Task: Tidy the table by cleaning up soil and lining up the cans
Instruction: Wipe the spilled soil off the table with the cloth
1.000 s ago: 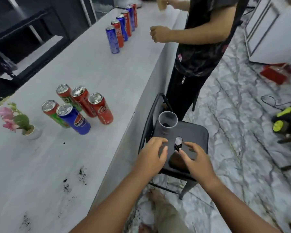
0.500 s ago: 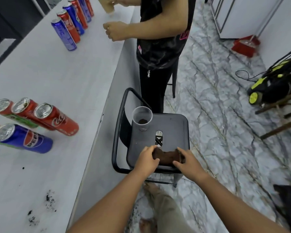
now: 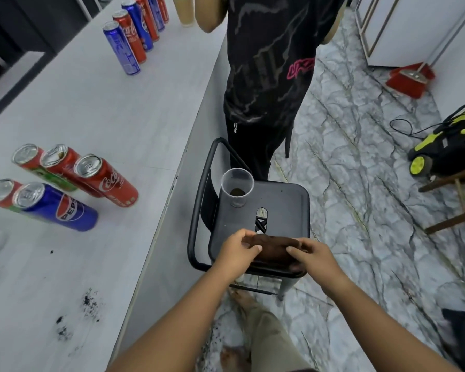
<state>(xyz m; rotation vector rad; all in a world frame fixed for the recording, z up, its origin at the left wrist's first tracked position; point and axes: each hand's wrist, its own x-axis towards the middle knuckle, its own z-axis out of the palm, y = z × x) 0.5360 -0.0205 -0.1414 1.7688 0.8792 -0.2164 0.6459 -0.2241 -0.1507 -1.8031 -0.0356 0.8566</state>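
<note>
Both hands have closed further over the brown cloth (image 3: 275, 247) since half a second ago, hiding more of it. The left hand (image 3: 239, 251) curls thumb and fingers round its left end and the right hand (image 3: 313, 257) wraps its right end, one fingertip showing beneath. Whether it is cloth or sponge is hard to tell. It lies at the near edge of the black stool (image 3: 285, 208), whose seat also carries a clear plastic cup (image 3: 237, 189) with dark soil at its bottom. To the left, loose soil specks (image 3: 90, 304) lie on the grey surface (image 3: 97, 116), near its edge. Farther left stands a cluster of five cans (image 3: 65, 183), and a row of cans (image 3: 134, 33) is cut off at the top. A second person (image 3: 269, 76) in black stands behind the stool, seen from the chest down.
</note>
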